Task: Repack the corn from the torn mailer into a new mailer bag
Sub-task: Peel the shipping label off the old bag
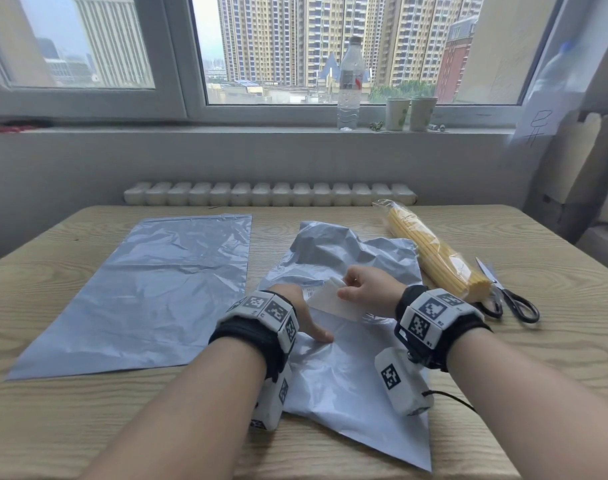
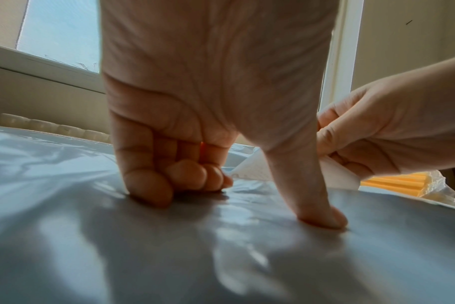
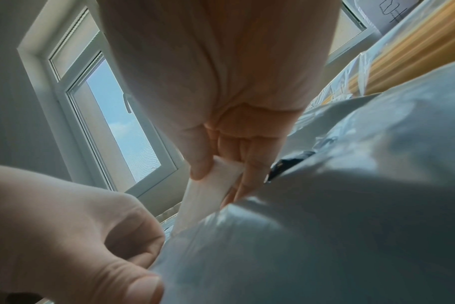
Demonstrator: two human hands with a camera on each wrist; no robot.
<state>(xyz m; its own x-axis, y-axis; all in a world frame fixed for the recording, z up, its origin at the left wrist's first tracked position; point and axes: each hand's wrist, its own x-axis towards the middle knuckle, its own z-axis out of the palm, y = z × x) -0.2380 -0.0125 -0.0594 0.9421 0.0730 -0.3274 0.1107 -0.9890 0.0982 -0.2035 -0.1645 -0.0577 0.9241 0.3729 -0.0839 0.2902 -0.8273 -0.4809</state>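
The torn mailer (image 1: 344, 362) lies crumpled on the surface (image 1: 503, 393) nearest the person. The left hand (image 1: 297, 317) bears down on it: in the left wrist view the fingers (image 2: 148, 185) are curled under with the knuckles on the plastic and the thumb stretched out, its tip pressing the film, nothing gripped. Just beyond, the right hand (image 1: 368, 289) is raised off the mailer, thumb and fingers clamped on a corner of the white label (image 1: 333, 301), which is partly lifted while its far edge remains stuck.

The step in hand looks like peeling that label off. To do it well, I judge the left hand should hold the film taut close to the peel line, and the right should pull low and slowly back over itself so the paper does not rip or drag the thin plastic up.

The task names corn, but what lies just right of the torn mailer is a clear-wrapped bundle of thin yellow sticks (image 1: 437, 251), already out of it; I cannot tell that it is corn. Scissors (image 1: 507, 292) touch its near end. The new mailer (image 1: 146, 289) lies flat to the left, well apart from the bundle.
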